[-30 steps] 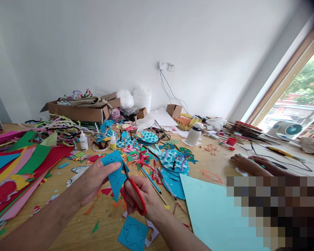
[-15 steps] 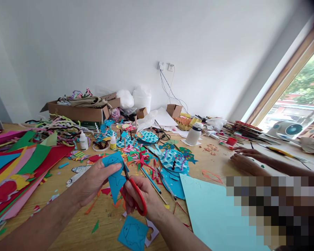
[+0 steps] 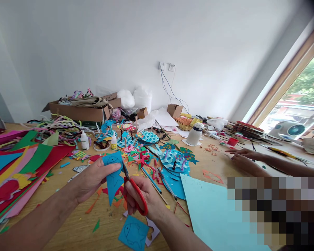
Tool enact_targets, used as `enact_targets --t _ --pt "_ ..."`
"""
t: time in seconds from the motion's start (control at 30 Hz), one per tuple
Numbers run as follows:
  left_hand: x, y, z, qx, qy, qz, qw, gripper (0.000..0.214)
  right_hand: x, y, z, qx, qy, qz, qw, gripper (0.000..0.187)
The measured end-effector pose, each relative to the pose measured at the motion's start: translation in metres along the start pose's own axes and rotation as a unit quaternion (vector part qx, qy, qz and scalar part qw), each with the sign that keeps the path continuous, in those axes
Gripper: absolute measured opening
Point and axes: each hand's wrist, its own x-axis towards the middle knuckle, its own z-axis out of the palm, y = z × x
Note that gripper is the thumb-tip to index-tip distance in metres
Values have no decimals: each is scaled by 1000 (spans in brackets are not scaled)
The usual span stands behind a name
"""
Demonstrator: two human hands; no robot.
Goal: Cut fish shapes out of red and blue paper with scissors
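Between the thumb and fingers of my left hand (image 3: 99,174) is a piece of blue paper (image 3: 112,191) with a fish outline drawn on it. My right hand (image 3: 140,197) grips a pair of scissors (image 3: 141,202) by the red handles. The dark blades meet the right edge of the paper, close to the drawn outline. Below my right hand, another blue paper square (image 3: 134,233) with a drawn fish lies on the table, partly over a lilac paper scrap (image 3: 153,234). My fingertips behind the paper are hidden.
Coloured paper sheets (image 3: 47,153) are stacked at left. Two glue bottles (image 3: 84,141) stand beyond my hands, near colourful paper scraps (image 3: 136,155). Blue wavy paper crafts (image 3: 174,161) and a pale blue sheet (image 3: 206,209) lie to the right. Another person's hands (image 3: 243,158) rest on the table at far right.
A small blue offcut beside the blades is no longer visible, and the held paper has turned slightly. The other person's hands have shifted a little left.
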Motion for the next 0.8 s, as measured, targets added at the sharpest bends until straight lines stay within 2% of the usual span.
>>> enact_targets --t 0.53,0.8 --pt "-1 11 -10 32 -30 -40 998 29 -5 -12 -1 -70 -20 31 997 55" --pt "1 9 -17 51 -38 -44 997 26 -1 -3 -4 -66 -36 15 997 54"
